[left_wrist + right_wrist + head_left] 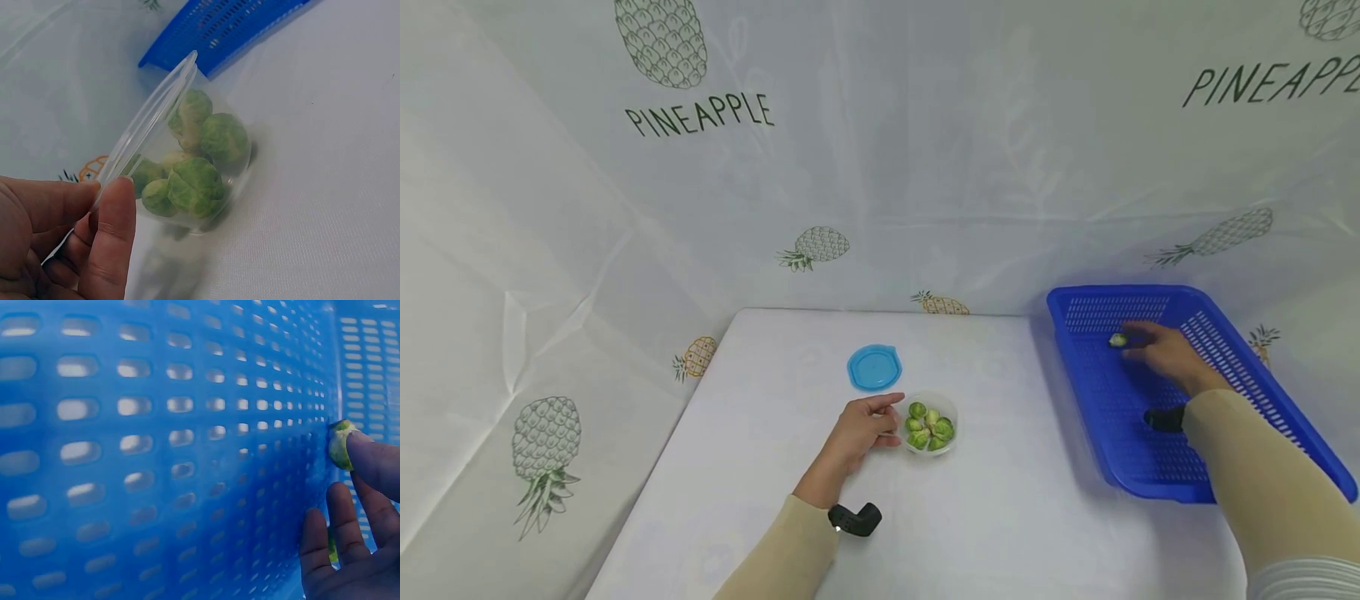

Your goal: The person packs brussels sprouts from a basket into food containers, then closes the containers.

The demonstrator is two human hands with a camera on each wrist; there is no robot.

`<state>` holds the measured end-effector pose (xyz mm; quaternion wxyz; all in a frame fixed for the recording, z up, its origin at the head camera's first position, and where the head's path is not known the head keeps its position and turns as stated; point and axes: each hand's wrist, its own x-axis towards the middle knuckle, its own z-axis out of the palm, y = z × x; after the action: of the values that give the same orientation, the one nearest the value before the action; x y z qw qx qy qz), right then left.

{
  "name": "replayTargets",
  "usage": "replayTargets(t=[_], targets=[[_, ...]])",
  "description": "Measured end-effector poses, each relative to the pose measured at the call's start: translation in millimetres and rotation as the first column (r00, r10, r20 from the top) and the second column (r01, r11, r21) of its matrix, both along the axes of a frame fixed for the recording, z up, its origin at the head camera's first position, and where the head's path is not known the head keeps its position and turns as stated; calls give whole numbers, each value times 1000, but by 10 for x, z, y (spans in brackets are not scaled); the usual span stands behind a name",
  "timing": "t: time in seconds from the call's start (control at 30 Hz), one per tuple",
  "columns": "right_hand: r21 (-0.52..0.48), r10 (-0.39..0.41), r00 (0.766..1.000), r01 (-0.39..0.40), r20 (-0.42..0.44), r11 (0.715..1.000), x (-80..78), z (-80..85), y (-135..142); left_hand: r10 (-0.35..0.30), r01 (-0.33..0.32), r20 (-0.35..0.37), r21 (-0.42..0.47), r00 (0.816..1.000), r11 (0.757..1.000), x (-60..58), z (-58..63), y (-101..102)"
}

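White backdrop sheet, pineapple prints, dark PINEAPPLE lettering; white-covered table; soft light.

Left hand at a clear bowl, right hand inside a blue basket.
On the white table, the bowl holds Brussels sprouts; a light-blue lid lies nearer the far edge. The basket stands along the right edge, a lone sprout by the fingertips.

The bare left hand pinches with its thumb, other fingers bent beside the grip; behind it slants the beige-sleeved left forearm. Well right of that grip, the bare right hand reaches forward, fingers slightly bent, its pinch unclear, beige-sleeved right forearm behind.
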<state>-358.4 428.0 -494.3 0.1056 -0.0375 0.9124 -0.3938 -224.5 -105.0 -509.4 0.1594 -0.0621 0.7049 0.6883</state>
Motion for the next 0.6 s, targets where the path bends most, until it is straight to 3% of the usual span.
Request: replayTargets(t=[0.3, 0.6], targets=[[23, -4, 1000, 4, 4, 1000, -39, -34, 8, -2, 2, -9, -3, 1000, 1000, -7, 13, 4], [118, -6, 1000, 7, -8, 993, -1, -11, -40, 4, -4, -9, -6, 1000, 1000, 14, 16, 13]])
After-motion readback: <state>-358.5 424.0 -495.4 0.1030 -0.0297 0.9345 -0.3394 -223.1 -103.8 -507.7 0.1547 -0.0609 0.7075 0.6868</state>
